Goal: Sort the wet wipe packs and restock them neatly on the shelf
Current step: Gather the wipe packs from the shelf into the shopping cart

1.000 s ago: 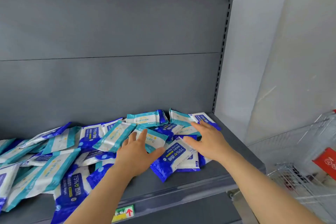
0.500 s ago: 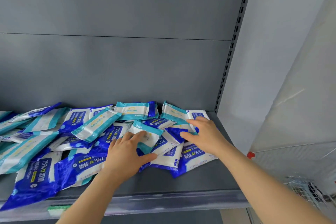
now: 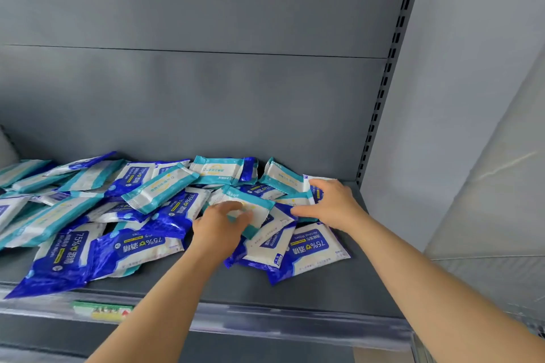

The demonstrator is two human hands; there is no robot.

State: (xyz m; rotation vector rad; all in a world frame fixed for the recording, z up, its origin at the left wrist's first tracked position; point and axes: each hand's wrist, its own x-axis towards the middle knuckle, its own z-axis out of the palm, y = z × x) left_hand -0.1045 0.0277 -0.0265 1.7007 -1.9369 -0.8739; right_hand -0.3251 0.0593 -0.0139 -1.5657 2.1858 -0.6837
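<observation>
Two grips have been moved deeper into the jumbled pile point(image 3: 124, 215) on the shelf point(image 3: 324, 289): a teal pack point(image 3: 253, 205) is now pinched by the left grip point(image 3: 218, 225), the right grip point(image 3: 333, 205) is laid over neighbouring packs with its hold not discernible, so sorting is judged barely begun.

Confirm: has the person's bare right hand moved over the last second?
Yes. The right hand has reached deeper into the grey metal shelf, toward the back panel and nearer the foot of the slotted grey upright.

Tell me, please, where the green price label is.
Head view, lower left: the green price label sits on the shelf's front rail, below the dark blue packs.
</observation>
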